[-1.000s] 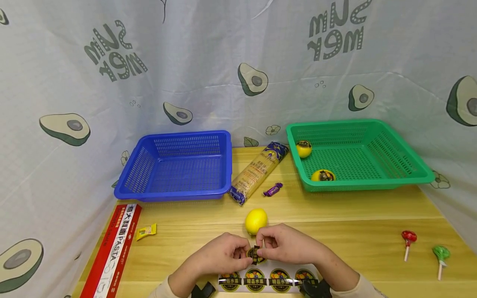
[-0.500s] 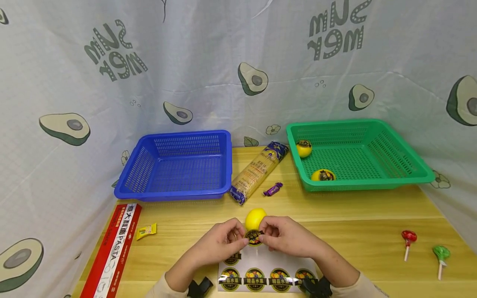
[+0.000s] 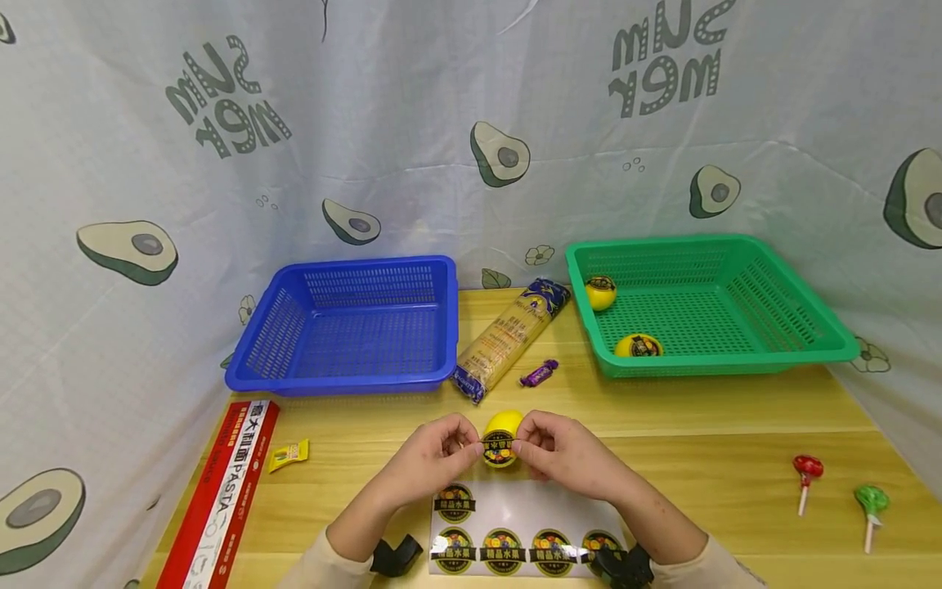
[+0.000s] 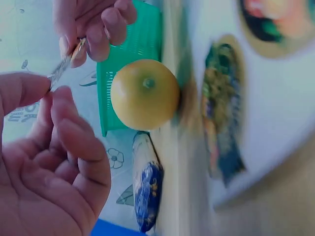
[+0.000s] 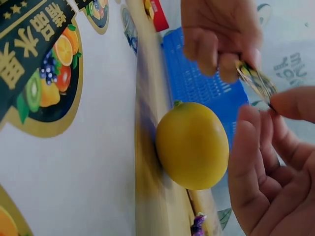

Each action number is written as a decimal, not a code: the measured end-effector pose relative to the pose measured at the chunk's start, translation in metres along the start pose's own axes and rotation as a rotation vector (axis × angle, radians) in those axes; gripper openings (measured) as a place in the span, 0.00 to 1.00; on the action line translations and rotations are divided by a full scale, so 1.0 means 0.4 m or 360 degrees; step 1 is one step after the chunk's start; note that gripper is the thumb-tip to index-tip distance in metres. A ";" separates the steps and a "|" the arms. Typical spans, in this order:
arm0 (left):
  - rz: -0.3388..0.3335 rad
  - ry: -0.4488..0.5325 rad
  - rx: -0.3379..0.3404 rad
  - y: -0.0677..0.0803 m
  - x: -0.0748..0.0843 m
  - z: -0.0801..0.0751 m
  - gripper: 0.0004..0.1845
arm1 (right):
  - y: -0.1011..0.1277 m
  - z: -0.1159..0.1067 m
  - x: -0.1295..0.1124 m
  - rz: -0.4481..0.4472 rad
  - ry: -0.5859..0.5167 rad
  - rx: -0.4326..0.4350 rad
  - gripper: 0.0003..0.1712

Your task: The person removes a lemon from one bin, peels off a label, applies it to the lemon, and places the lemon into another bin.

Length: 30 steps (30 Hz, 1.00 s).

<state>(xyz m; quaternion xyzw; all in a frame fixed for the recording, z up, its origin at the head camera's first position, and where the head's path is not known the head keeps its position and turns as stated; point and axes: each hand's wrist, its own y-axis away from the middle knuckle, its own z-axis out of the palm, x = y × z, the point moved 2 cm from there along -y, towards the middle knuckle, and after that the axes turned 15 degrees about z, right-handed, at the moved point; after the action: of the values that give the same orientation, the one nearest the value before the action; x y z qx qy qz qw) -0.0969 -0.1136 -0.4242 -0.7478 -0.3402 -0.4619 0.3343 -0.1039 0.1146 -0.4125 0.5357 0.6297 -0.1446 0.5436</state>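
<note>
Between my two hands a round black-and-gold fruit sticker (image 3: 499, 449) is stretched, its fruit picture facing up in the head view. My left hand (image 3: 432, 460) pinches one end of it between thumb and finger. The opposite end is pinched the same way by my right hand (image 3: 572, 460). Overlapped by the sticker in the head view is a yellow lemon (image 3: 506, 420), standing on the wooden table; both wrist views show the sticker (image 5: 257, 82) raised above the lemon (image 4: 145, 93). Nearer me lies a white sticker sheet (image 3: 537, 509) with several round stickers still on it.
A blue basket (image 3: 342, 384) stands back left, a green basket (image 3: 728, 360) holding two stickered lemons (image 3: 639, 346) back right. Between them lie a spaghetti pack (image 3: 508, 339) and a purple candy (image 3: 540, 374). Left are a red pasta box (image 3: 221, 491) and yellow candy (image 3: 289, 456); right, two lollipops (image 3: 808, 468).
Both hands have moved forward, away from me, carrying the sticker off the sheet and up over the lemon. The lemon and baskets stay where they were.
</note>
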 end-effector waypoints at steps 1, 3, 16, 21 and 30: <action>-0.0010 0.0019 0.0041 -0.008 0.000 -0.001 0.05 | -0.002 -0.002 -0.001 0.0023 -0.0034 0.0025 0.11; -0.0025 0.0056 0.0118 -0.026 -0.003 -0.002 0.06 | -0.006 -0.007 -0.003 0.0077 -0.0090 0.0088 0.11; -0.0055 0.0040 0.0303 -0.109 -0.009 -0.010 0.06 | -0.030 -0.010 0.008 0.0248 -0.0148 0.0393 0.10; -0.0151 0.0070 0.0280 -0.104 -0.020 -0.003 0.07 | -0.035 0.000 0.018 0.0308 -0.0178 0.0424 0.09; -0.0175 0.0149 0.0271 -0.107 -0.037 0.010 0.08 | -0.034 0.007 0.028 0.0365 -0.0238 0.0409 0.10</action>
<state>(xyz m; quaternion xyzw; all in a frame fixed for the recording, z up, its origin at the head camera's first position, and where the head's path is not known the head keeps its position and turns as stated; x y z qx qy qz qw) -0.1351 -0.0900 -0.4314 -0.6746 -0.4027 -0.4833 0.3863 -0.1120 0.1129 -0.4282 0.6566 0.4989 -0.2003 0.5289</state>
